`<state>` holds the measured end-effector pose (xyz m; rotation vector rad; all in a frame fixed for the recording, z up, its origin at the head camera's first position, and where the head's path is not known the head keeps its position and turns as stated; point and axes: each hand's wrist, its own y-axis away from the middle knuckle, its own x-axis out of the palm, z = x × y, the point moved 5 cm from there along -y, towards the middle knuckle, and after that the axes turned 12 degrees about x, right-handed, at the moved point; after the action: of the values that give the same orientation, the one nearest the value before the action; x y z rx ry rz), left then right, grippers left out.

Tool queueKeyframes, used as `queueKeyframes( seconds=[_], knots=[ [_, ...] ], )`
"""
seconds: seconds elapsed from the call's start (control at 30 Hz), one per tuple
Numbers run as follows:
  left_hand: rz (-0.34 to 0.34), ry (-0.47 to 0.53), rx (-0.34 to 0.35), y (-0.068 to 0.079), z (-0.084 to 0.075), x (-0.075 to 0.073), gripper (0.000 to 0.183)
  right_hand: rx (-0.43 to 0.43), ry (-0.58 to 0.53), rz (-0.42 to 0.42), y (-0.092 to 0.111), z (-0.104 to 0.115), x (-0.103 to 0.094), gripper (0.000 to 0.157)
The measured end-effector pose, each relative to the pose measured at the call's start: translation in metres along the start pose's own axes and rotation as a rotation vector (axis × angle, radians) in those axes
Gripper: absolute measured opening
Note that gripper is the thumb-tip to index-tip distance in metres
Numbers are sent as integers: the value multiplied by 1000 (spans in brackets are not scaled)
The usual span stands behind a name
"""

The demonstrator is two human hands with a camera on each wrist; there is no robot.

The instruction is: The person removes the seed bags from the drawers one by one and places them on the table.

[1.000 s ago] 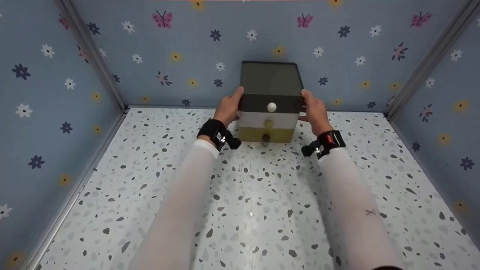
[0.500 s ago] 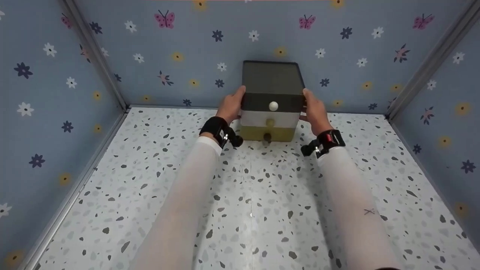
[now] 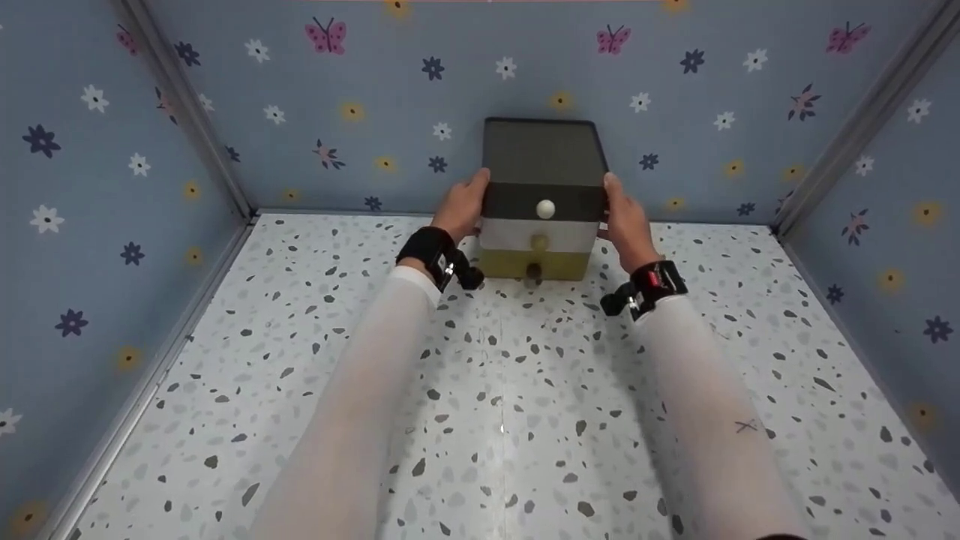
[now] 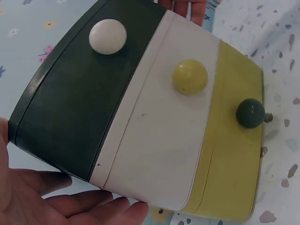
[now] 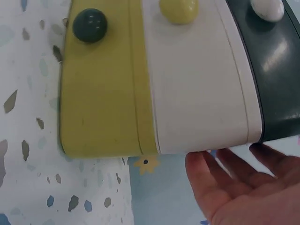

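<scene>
A small three-tier drawer box [image 3: 544, 202] stands on the speckled surface, close to the back wall. Its top tier [image 4: 70, 98] is dark green with a white knob [image 4: 108, 36]. The middle tier [image 4: 159, 126] is whitish with a yellow knob [image 4: 190, 77], and the bottom one [image 5: 103, 103] is yellow with a dark green knob [image 5: 90, 25]. My left hand [image 3: 461, 206] touches the box's left side, fingers extended along it and thumb near the top front corner. On the right side, my right hand [image 3: 630, 221] rests its fingertips against the box likewise.
Behind the box rises a blue wall [image 3: 375, 75] printed with flowers and butterflies. Similar panels stand at left [image 3: 75, 262] and right [image 3: 900, 225], joined by grey metal corner posts. The white surface [image 3: 502, 420] has grey speckles.
</scene>
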<state>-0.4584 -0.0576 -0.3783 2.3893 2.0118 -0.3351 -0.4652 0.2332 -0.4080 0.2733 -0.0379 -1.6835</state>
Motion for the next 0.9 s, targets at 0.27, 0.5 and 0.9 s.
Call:
queueKeyframes(
  seconds=[0.27,0.5,0.9],
  knots=[
    [11,43,12,-1,-3,-2,52,-228,224,-339,22,4,-1,78],
    [-6,52,3,0,-2,-3,66,-488,298,-516,45,11,17,58],
    [12,43,6,1,-3,-5,66,-570,423,-442,62,18,66,50]
  ],
)
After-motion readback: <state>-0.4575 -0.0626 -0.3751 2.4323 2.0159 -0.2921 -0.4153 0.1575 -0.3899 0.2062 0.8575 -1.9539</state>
